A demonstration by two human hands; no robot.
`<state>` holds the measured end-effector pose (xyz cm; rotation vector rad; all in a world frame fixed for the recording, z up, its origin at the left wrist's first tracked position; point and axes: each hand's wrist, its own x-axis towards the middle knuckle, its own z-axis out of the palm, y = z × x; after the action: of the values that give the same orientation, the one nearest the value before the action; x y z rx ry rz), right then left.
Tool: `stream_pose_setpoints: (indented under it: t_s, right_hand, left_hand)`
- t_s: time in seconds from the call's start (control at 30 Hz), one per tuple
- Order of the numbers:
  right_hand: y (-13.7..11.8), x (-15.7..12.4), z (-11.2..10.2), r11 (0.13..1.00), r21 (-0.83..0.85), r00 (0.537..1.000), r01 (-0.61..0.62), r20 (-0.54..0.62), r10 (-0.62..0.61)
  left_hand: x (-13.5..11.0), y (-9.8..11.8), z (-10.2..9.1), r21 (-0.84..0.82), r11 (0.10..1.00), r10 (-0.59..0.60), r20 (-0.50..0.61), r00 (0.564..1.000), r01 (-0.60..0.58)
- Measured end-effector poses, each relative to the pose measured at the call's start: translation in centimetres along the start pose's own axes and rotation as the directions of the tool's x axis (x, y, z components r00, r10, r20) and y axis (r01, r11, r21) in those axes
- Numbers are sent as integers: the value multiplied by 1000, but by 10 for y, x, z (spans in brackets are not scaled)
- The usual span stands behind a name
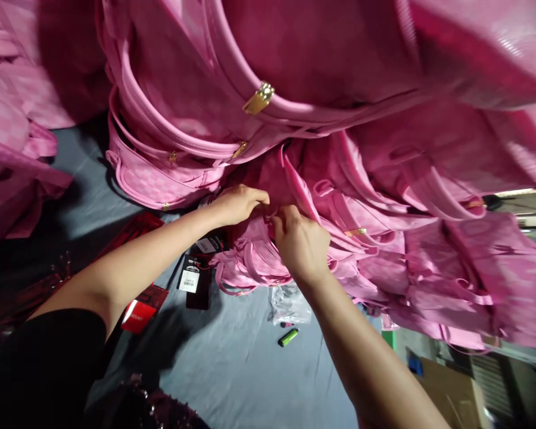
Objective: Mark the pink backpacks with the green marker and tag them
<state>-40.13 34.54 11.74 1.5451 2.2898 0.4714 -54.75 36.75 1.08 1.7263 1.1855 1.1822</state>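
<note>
My left hand point(241, 204) reaches in from the left, its fingers pinched together against a pink checkered bag point(261, 253) in the middle of the view. Close beside it, my right hand point(302, 243) is curled closed on the same bag, near its upper part. What lies right between the fingertips is too small to make out. Larger pink bags with gold zipper pulls point(259, 98) hang over and behind both hands. Black hang tags point(190, 279), one with a white barcode label, lie below my left forearm.
A grey-blue surface point(250, 369) spreads below. On it lie a green lighter-like object point(288, 338), a clear plastic bag point(290, 302) and a red tag point(138, 316). More pink bags point(495, 274) stand at the right, above a cardboard box point(451, 390). Dark sequined fabric point(147, 408) shows at the bottom.
</note>
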Motion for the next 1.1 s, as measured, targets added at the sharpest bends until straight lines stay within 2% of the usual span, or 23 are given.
stream_pose_setpoints:
  t_s: [0.1,0.23,0.47,0.6,0.67,0.77,0.83,0.9,0.97,1.03,1.1]
  right_hand:
    - [-2,-5,0,999,-37,999,13,-45,-15]
    - [-2,-7,5,1000,-12,998,-8,-67,7]
    - [0,-7,15,992,123,989,8,-151,11]
    - [-3,-3,18,992,127,986,14,-168,8]
    - [-4,0,19,995,98,986,3,-167,14]
    - [-1,0,20,997,82,980,1,-197,15]
    - [4,-5,20,994,111,961,12,-278,19]
    - [10,-10,18,986,164,922,24,-386,42]
    - [14,-14,18,966,253,878,57,-473,72]
    - [15,-13,18,907,402,848,127,-518,111]
    - [12,-8,20,776,600,844,194,-506,180]
  left_hand:
    - [5,1,7,-58,998,-30,23,999,31]
    - [5,2,12,-4,996,-89,16,996,89]
    - [-13,3,-1,72,988,-134,-77,988,140]
    - [-7,3,8,-35,998,-59,-73,996,56]
    - [1,6,15,-117,991,-64,-23,998,61]
    - [9,12,14,-189,970,-138,102,985,156]
    - [8,16,2,-119,978,-153,137,979,170]
    - [1,18,-15,4,990,-143,157,977,144]
    - [-9,17,-32,10,992,-127,245,961,128]
    - [-20,13,-41,-136,981,-89,332,939,141]
    - [-30,8,-39,-267,956,-29,318,948,119]
